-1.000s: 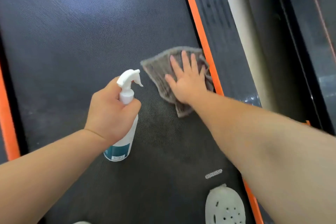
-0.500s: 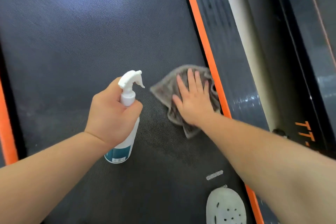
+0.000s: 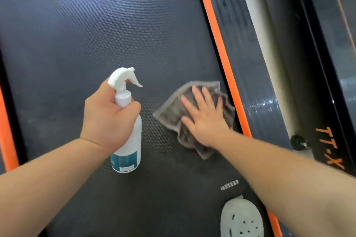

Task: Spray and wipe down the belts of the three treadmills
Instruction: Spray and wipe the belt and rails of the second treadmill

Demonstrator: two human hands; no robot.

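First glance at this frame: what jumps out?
The left hand grips a white spray bottle at centre, over the dark treadmill belt. Just right of it, the right hand presses flat on a grey cloth beside the orange edge strip. A pale perforated shoe shows at bottom right.

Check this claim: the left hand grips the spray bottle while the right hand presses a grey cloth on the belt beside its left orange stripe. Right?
Wrong stripe: the head view shows the cloth beside the right orange stripe. Left hand, spray bottle, right hand and belt are as stated.
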